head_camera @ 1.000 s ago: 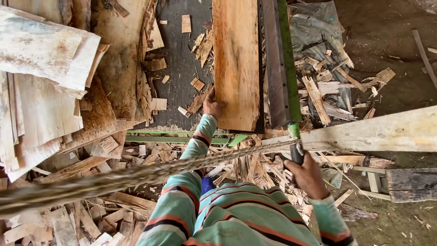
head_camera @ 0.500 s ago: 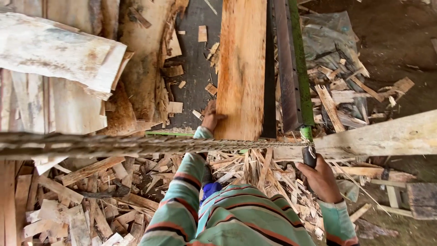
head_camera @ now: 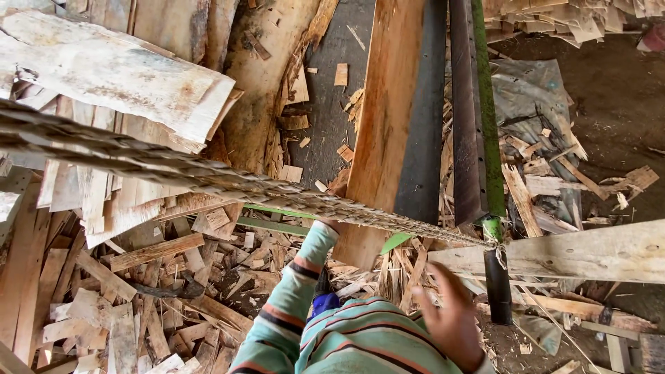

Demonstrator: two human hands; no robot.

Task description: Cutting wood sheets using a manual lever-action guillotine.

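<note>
From the head camera, the long pale-orange wooden plank [head_camera: 385,125] runs lengthwise from about 12 o'clock down toward the person, its near end just past the left hand [head_camera: 331,225]. That hand reaches up at 12 o'clock from the striped sleeve and meets the plank's near end; the thick twisted rope [head_camera: 208,176] crosses in front of it, so I cannot tell how far its fingers are closed. The right hand [head_camera: 450,315] hangs blurred at 5 o'clock, fingers spread and holding nothing, just beside the black cylindrical handle [head_camera: 497,287] that ends the green-edged dark metal rail [head_camera: 478,118]. The rail lies parallel to the plank on its 3 o'clock side. Splintered wood offcuts [head_camera: 152,298] litter the floor at 8 o'clock, and a pale horizontal board [head_camera: 589,253] crosses at 3 o'clock.
</note>
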